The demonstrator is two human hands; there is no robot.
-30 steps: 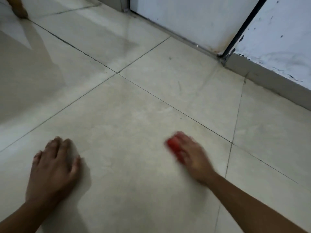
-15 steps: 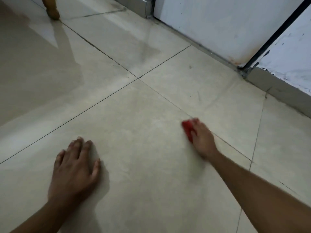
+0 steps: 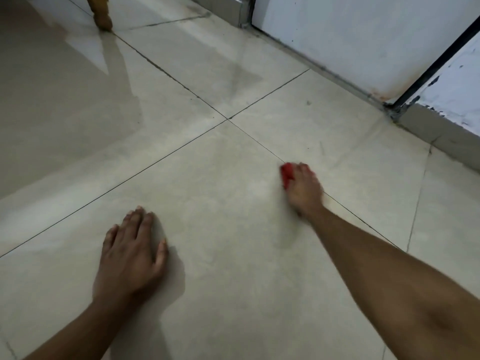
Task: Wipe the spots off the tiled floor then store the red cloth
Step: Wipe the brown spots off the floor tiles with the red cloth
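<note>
A small red cloth (image 3: 287,175) is pressed against the beige tiled floor (image 3: 220,193) under my right hand (image 3: 304,189), which is shut on it; only its left edge shows past the fingers. The hand lies on a grout line near where four tiles meet. My left hand (image 3: 132,252) rests flat on the tile at the lower left, fingers spread, holding nothing. A small dark spot (image 3: 308,102) and a faint scuff (image 3: 322,148) mark the tile beyond the cloth.
A white door (image 3: 350,40) with a dark frame edge (image 3: 436,61) and a scuffed white wall (image 3: 457,92) with a grey skirting close the far right. A brown furniture leg (image 3: 102,15) stands on the floor at the top left.
My right hand has slid the red cloth forward, away from me, up to the grout line. The view has shifted toward the door; my left hand stays planted.
</note>
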